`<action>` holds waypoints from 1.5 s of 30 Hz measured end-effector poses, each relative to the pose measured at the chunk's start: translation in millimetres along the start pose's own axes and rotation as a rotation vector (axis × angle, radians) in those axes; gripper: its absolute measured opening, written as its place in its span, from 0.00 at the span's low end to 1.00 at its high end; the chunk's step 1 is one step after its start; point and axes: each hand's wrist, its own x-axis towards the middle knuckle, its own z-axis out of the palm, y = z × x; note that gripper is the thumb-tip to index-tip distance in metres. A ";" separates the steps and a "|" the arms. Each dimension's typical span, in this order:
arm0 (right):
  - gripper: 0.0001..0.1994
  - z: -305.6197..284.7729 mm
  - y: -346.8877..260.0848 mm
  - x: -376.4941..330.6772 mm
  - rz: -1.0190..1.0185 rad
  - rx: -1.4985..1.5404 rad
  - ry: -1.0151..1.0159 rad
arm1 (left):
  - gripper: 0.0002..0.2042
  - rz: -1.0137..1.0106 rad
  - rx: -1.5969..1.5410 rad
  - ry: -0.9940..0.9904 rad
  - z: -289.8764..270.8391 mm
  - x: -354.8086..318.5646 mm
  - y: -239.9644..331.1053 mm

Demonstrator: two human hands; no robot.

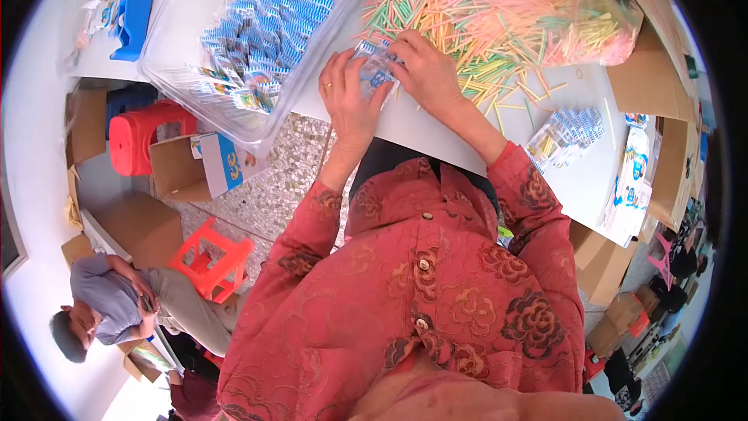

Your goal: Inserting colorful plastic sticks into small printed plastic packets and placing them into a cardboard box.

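Observation:
Between my hands, over the near edge of the white table [460, 140], is a small clear plastic packet [377, 76] with blue print. My left hand [351, 97] grips its left and lower side, thumb in front, with a ring on one finger. The fingers of my right hand [427, 74] are bent onto the packet's upper right part. What is inside the packet is hard to make out. Just beyond my right hand lie loose thin sticks [487, 82] in pink, yellow, orange and green. More of them fill a large clear bag [538, 8] at the far right.
A clear plastic tub [265, 136] heaped with blue-and-white packets [280, 23] stands left. More packets [567, 136] lie to the right, near a white package [629, 179]. A blue holder [134, 25], red stools [210, 257], cardboard boxes [178, 168] and a seated person [117, 296] are at left.

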 end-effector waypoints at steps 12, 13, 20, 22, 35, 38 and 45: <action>0.11 -1.0 -5.5 12.1 -0.061 0.161 0.161 | 0.30 -0.005 0.007 0.021 -2.9 4.2 -5.7; 0.09 -5.1 -5.3 12.8 -0.090 0.194 0.141 | 0.28 0.001 -0.031 0.059 -2.7 4.1 -6.0; 0.06 -38.2 -7.8 16.4 -0.175 0.265 0.079 | 0.16 0.042 -0.087 0.068 -25.4 16.4 0.9; 0.06 -49.5 -15.5 18.4 -0.192 0.298 0.051 | 0.08 0.015 -0.186 0.015 -32.8 23.1 5.1; 0.09 -82.2 -22.8 11.3 0.197 0.601 -0.094 | 0.08 -0.446 -0.830 -0.167 -49.9 25.9 31.3; 0.09 -84.0 -21.5 11.1 0.249 0.620 -0.249 | 0.08 -0.458 -0.859 -0.192 -57.6 26.9 32.6; 0.09 -73.8 -16.0 4.4 0.317 0.758 -0.154 | 0.10 -0.543 -0.950 -0.176 -53.9 24.4 21.1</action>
